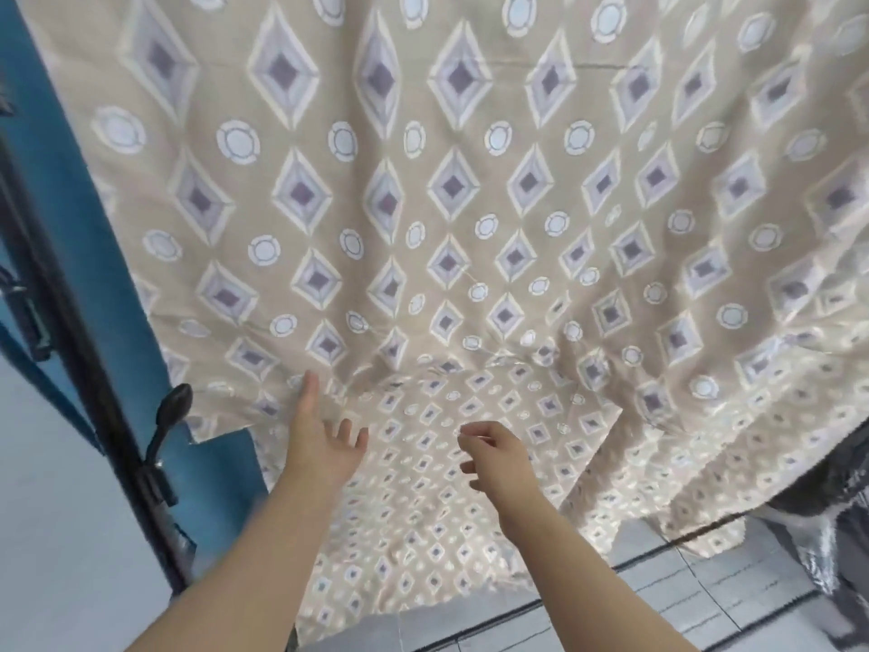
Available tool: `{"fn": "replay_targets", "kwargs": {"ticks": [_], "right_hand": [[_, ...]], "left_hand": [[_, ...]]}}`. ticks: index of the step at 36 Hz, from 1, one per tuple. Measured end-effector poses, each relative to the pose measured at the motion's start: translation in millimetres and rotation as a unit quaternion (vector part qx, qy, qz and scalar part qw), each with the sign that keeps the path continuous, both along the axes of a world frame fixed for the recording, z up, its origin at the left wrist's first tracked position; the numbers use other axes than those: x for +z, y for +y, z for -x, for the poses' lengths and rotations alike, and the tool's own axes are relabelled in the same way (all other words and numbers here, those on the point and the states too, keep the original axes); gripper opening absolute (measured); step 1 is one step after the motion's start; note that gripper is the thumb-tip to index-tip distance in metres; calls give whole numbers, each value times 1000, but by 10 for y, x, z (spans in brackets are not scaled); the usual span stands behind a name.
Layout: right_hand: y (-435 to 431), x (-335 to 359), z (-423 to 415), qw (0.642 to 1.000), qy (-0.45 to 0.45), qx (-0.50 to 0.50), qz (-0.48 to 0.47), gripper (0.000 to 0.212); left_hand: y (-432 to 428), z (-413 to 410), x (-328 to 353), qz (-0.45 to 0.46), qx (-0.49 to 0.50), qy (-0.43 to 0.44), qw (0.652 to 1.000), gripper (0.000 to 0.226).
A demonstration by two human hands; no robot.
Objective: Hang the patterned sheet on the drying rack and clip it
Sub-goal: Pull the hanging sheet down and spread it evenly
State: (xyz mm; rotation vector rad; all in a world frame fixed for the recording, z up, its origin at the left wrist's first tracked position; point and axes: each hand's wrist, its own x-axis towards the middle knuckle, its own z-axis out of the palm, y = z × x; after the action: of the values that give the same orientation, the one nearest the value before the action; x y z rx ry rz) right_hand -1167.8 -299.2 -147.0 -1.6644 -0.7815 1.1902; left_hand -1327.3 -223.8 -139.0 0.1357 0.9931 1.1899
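Observation:
A beige sheet [470, 190] patterned with purple diamonds and pale circles fills most of the head view, hanging in front of me with its lower part spilling onto the floor. My left hand [324, 440] reaches forward with fingers spread, its fingertips close to the hanging fabric's lower edge. My right hand [498, 454] hovers over the lower layer with fingers loosely curled, thumb and forefinger close together; I cannot make out anything between them. The drying rack and any clips are hidden.
A blue door [70, 218] with a dark frame and a black lever handle [169, 416] stands at the left. Grey tiled floor [705, 595] shows at the lower right. A dark, shiny bundle [823, 510] sits at the far right edge.

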Motion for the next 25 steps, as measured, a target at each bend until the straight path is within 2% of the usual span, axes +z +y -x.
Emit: {"fn": "replay_targets", "kwargs": {"ticks": [3, 6, 8, 9, 10, 11, 13, 15, 17, 20, 22, 25], "right_hand": [[17, 32, -143, 1000, -1, 27, 9, 8], [45, 43, -218, 998, 53, 32, 21, 8], [109, 85, -227, 986, 164, 19, 21, 11], [151, 125, -217, 971, 238, 5, 24, 18], [209, 152, -214, 953, 302, -7, 27, 27], [266, 176, -214, 937, 348, -13, 24, 36], [388, 228, -207, 916, 400, -21, 8, 50], [501, 274, -196, 900, 433, -50, -16, 57], [595, 314, -194, 882, 460, -89, -48, 55], [680, 374, -238, 856, 496, -107, -98, 36], [714, 365, -275, 872, 467, -113, -92, 26], [719, 261, -309, 912, 387, -125, -50, 29]], "left_hand": [[10, -6, 95, -19, 48, -25, 998, 28], [-6, 10, 158, -17, 44, 3, 999, 23], [-38, 20, 190, -35, 62, -29, 997, 35], [-59, 36, 229, -24, 77, -74, 994, 38], [-95, 68, 238, -32, 67, -79, 994, 37], [-118, 105, 206, -46, 43, -57, 996, 36], [-150, 192, 185, -78, 23, 44, 996, 32], [-169, 278, 199, -69, 15, 82, 994, 30], [-159, 342, 190, -67, 13, 110, 992, 27], [-127, 383, 180, -59, 28, 157, 985, 22], [-77, 388, 132, -58, 31, 189, 980, 17], [-5, 355, 91, -64, 41, 211, 974, 13]]}}
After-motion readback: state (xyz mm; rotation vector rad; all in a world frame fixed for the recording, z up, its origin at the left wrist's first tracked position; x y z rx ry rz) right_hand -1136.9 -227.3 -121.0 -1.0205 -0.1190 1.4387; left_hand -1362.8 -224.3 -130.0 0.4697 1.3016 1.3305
